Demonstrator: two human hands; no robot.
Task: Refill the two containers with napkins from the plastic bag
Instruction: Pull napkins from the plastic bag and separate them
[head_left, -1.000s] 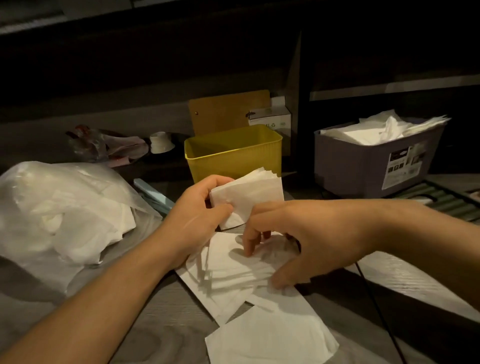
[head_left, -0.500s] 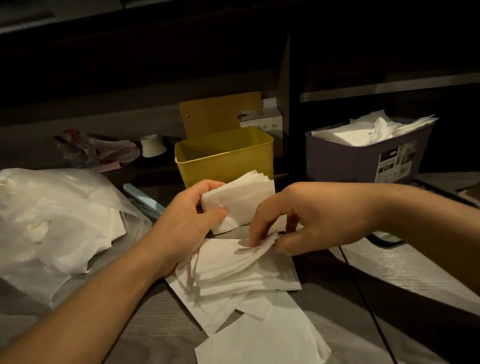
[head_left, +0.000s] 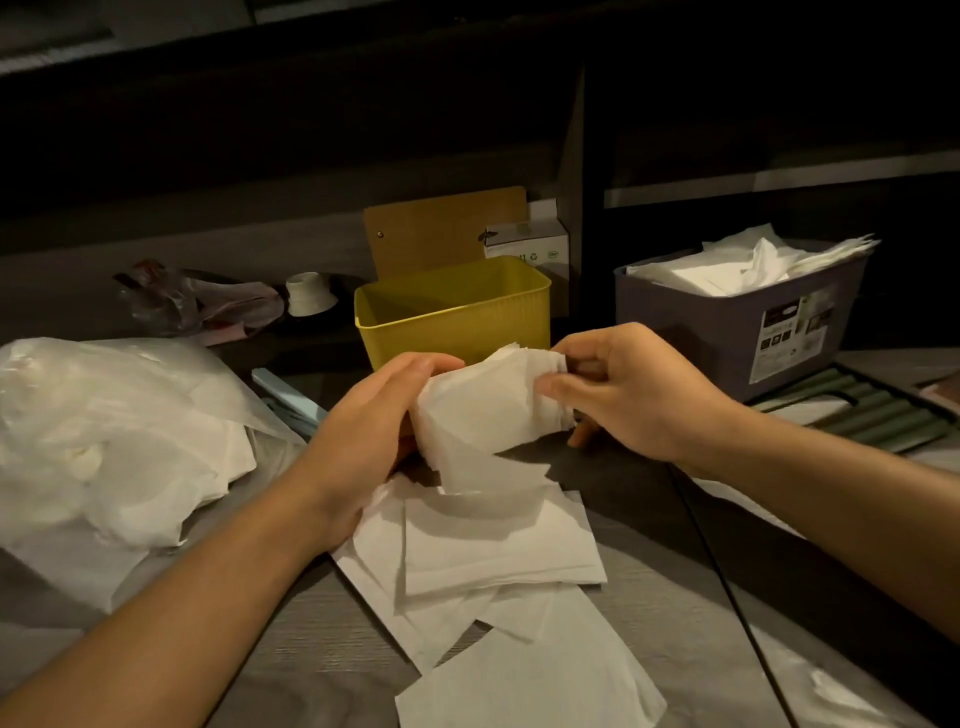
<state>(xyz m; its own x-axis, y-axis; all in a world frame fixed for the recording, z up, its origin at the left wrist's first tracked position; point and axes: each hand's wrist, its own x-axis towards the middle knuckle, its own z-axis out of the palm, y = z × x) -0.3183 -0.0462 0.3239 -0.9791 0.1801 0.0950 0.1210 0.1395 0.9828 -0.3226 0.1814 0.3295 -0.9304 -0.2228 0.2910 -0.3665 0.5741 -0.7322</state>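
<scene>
Lying dim, a grey wood-grain counter (head_left: 322, 649) under dark shelving | napkin stack (head_left: 488, 410) held above loose napkins (head_left: 498, 551), before yellow container (head_left: 457, 312), long axis left-right | left hand (head_left: 363, 431) and right hand (head_left: 634, 395) both clasping its ends | plastic bag (head_left: 104, 426) left; grey container (head_left: 727, 332) full, right.

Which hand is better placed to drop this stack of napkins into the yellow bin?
Probably the left hand. It grips the napkin stack from the side, just in front of the yellow bin. The right hand only pinches the stack's far edge.
</scene>
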